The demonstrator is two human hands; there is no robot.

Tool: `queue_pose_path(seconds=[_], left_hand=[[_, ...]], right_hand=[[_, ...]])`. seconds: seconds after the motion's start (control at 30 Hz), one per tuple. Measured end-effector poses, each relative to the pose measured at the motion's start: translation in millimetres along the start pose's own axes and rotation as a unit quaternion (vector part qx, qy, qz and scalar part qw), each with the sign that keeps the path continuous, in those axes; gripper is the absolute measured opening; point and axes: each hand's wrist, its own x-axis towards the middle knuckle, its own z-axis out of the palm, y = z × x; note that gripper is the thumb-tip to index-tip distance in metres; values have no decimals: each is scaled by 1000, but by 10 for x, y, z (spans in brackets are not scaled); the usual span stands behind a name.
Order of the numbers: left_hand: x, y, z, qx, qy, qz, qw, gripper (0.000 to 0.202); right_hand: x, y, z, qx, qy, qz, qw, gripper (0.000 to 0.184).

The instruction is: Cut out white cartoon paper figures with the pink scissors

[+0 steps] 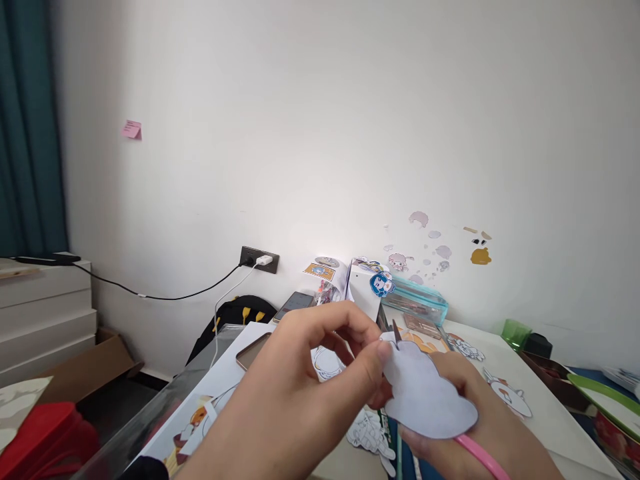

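Note:
A white paper cutout [427,393] with a wavy dark outline is held up in front of me. My left hand [320,373] pinches its upper left edge between thumb and fingers. Behind the paper, my right hand [480,400] is closed round a pair of scissors; their pink handle [481,456] shows below the cutout. The dark blade tip [396,331] pokes up at the paper's top left edge, close to my left thumb. The paper hides most of the scissors and the right fingers.
Several drawn cutouts [510,395] lie on the white table. At the back stand a clear blue-edged pencil case [417,300] and a phone [295,305]. A white cable [227,293] hangs from the wall socket [250,259]. A green-rimmed bowl [607,397] is at right.

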Motion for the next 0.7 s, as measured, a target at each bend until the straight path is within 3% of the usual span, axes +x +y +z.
queue_pose_path(seconds=[0.13, 0.3, 0.7], left_hand=[[4, 16, -15, 3, 0, -5, 1000, 19], [-6, 30, -32, -5, -4, -2, 1000, 18], [14, 38, -44, 6, 2, 9, 1000, 17]], right_hand=[[1, 71, -44, -32, -50, -10, 998, 25], [67, -24, -13, -33, -87, -11, 996, 16], [102, 10, 5, -41, -59, -27, 997, 17]])
